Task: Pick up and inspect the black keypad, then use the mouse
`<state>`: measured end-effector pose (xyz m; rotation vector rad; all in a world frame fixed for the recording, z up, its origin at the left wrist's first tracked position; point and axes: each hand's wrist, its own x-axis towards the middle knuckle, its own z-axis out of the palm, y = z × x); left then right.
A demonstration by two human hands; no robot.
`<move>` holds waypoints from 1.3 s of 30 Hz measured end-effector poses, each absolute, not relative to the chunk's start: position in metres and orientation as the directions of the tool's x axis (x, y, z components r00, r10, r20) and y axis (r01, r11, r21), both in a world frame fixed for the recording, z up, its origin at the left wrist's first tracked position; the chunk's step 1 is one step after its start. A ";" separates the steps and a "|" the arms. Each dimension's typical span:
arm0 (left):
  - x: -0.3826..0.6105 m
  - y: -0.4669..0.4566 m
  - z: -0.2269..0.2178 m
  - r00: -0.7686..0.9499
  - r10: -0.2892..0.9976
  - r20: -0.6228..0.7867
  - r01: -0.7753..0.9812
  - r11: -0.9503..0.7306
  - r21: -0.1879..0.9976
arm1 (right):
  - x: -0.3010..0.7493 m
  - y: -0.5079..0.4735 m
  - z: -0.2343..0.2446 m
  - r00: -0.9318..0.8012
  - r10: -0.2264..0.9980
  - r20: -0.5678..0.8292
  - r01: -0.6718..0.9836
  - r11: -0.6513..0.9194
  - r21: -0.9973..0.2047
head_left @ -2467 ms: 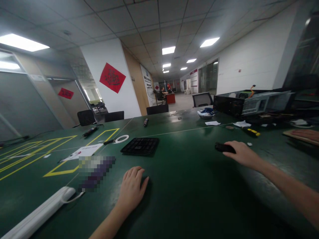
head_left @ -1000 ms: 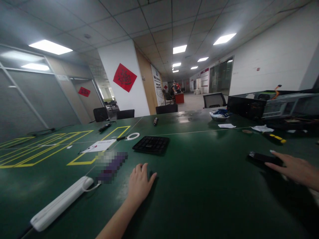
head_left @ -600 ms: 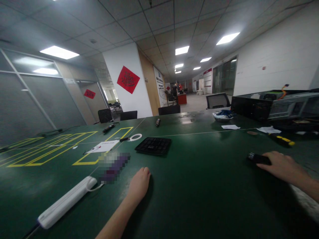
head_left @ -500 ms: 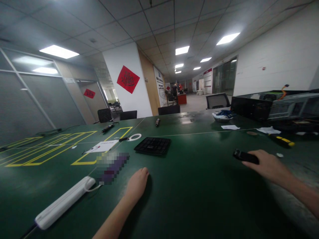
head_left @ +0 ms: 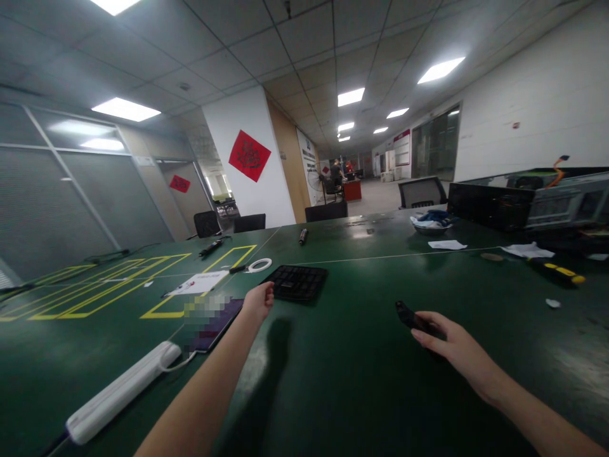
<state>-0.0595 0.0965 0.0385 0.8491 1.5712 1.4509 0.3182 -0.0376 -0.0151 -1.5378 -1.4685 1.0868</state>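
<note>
A flat black tray [head_left: 301, 284] with a grid of small sections lies on the green table. My left hand [head_left: 259, 301] is raised at its left corner with the fingers curled closed. Whether it touches the tray, or has anything in the fingers, I cannot make out. In my right hand [head_left: 442, 336] is a small black elongated tool [head_left: 409, 315], gripped between thumb and fingers just above the table, its far end pointing left. The palm covers its near end, and its exact kind is unclear.
Left of my forearm are a dark tablet-like device [head_left: 221, 327], partly blurred out, and a white power strip [head_left: 124, 390]. Beyond lie a white ring [head_left: 259, 264], paper [head_left: 200, 283] and a dark cylinder [head_left: 303, 236]. A yellow-black screwdriver [head_left: 561, 273] and an open computer case [head_left: 566, 203] sit right.
My left hand has moved forward and up to the tray's left corner. My right hand has brought the black tool left and nearer to me. The tray stays in place.
</note>
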 end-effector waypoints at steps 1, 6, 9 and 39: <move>-0.057 0.110 0.039 -0.447 0.891 -0.079 0.086 0.131 0.988 | 0.317 -0.038 -0.015 -0.006 0.998 -0.058 0.400 -0.051 -0.915; -0.047 0.158 0.038 -0.404 0.915 0.025 0.656 0.270 0.704 | 0.315 -0.037 -0.016 0.015 1.000 0.005 0.444 -0.002 -0.896; -0.042 0.175 0.038 -0.339 0.941 0.005 0.824 0.294 0.484 | 0.314 -0.033 -0.020 0.018 1.000 0.014 0.416 0.005 -0.909; 0.100 0.009 -0.005 0.559 0.771 0.305 0.233 -0.499 0.835 | 0.311 -0.040 -0.012 -0.267 0.936 0.228 0.467 0.332 -0.819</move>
